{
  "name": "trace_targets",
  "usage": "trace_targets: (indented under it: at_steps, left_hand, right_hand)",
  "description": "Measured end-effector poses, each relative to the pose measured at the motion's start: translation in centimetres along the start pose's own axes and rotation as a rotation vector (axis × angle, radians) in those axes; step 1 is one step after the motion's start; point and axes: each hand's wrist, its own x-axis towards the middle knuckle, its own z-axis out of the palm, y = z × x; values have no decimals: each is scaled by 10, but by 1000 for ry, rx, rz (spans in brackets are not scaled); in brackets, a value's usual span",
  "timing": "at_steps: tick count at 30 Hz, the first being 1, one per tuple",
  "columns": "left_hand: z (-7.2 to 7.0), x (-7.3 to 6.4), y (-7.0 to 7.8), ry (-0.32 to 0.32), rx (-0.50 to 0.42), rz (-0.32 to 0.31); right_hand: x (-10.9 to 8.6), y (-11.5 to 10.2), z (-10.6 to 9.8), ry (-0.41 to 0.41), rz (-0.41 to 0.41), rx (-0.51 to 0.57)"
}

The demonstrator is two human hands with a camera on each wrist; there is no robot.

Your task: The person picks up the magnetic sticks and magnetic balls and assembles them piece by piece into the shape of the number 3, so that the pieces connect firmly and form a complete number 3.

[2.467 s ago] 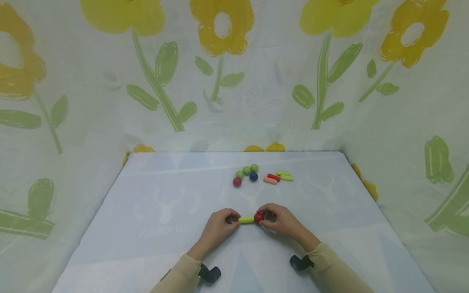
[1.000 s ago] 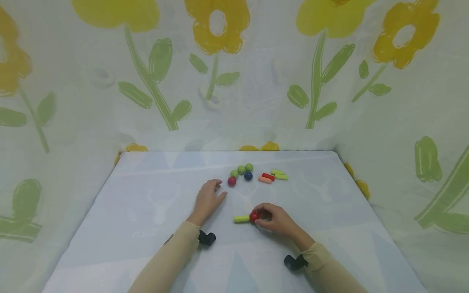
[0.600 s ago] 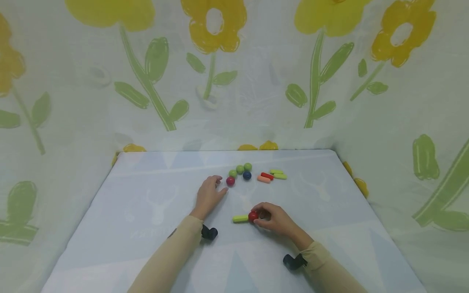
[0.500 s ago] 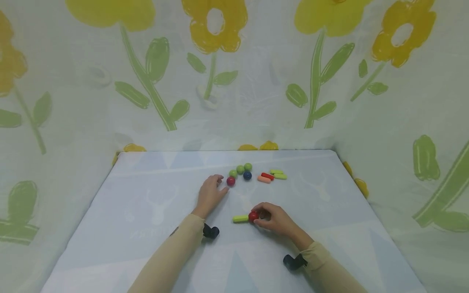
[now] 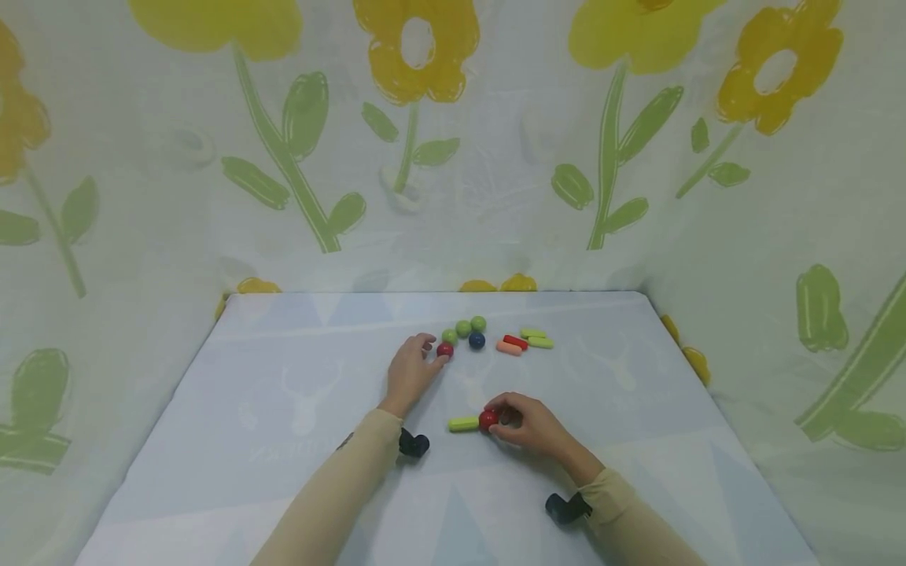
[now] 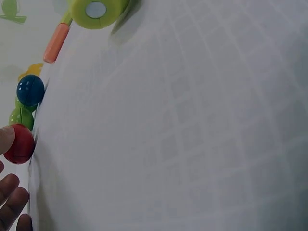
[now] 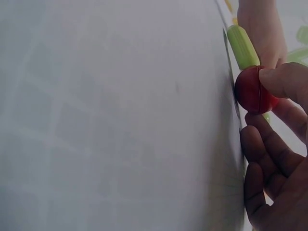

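My right hand pinches a red ball between thumb and fingers. A short yellow-green rod lies end-on against that ball; its free end, with a pale round disc, shows in the left wrist view. My left hand is at a second, darker red ball farther back. In the left wrist view the thumb overlaps this ball, while the other fingers are spread below it. Whether they touch it is unclear.
Several green balls and a dark blue ball sit beside the far red ball. To their right lie an orange rod, a red rod and two yellow-green rods. Flower-printed cloth walls surround the table.
My left hand has left the yellow-green rod and moved away from me to the far red ball, its thumb coming up against it. My right hand keeps its pinch on the near red ball.
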Motion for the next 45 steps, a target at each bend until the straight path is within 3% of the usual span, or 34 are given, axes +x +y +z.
trace_targets:
  at_steps: [18, 29, 36, 41, 45]
  left_hand:
    - [5, 2, 3, -32, 27, 29]
    - [-4, -5, 0, -45, 31, 88]
    - [-10, -12, -11, -86, 9, 140]
    - [-19, -18, -14, -165, -9, 134]
    - [-24, -23, -17, -191, -6, 158]
  right_hand:
    - [-2, 3, 0, -4, -17, 1]
    - [-2, -1, 0, -4, 25, -13]
    - [-2, -1, 0, -6, 28, -13]
    - [-2, -1, -1, -10, 30, -18]
    - [-2, -1, -1, -9, 36, -22]
